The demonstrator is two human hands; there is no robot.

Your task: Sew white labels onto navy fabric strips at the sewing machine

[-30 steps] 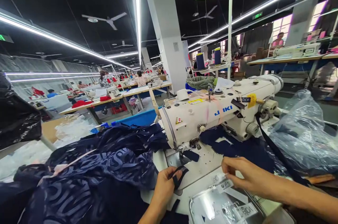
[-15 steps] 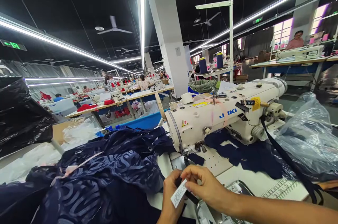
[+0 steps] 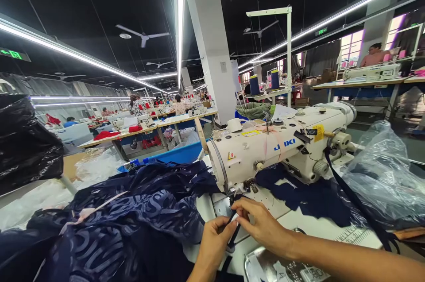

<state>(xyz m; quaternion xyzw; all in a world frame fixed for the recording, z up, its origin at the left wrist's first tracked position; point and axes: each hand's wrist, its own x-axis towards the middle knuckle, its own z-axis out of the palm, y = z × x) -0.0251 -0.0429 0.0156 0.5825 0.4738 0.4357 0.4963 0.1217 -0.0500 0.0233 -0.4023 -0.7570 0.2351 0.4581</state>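
Just in front of the sewing machine [image 3: 255, 153], both hands meet in a pinch. My left hand [image 3: 212, 244] is closed on a narrow dark navy strap [image 3: 233, 238], which hangs down between the hands. My right hand [image 3: 265, 226] has thumb and finger closed on a small white label [image 3: 235, 217], laid against the strap. Fingers cover most of the label. Close beyond the fingertips are the metal needle plate [image 3: 222, 206] and presser foot area, partly hidden by the hand.
Navy patterned garments [image 3: 133, 224] are heaped to the left. A metal tray [image 3: 249, 257] with loose white labels stands below my right forearm. Navy fabric pieces [image 3: 308, 198] and a clear plastic bag [image 3: 381, 162] lie to the right. Thread cones [image 3: 254, 86] stand behind the machine.
The label, earlier facing up with its printing visible, is now turned and mostly covered by fingers. Both hands have moved slightly closer to the needle area, uncovering more of the tray.
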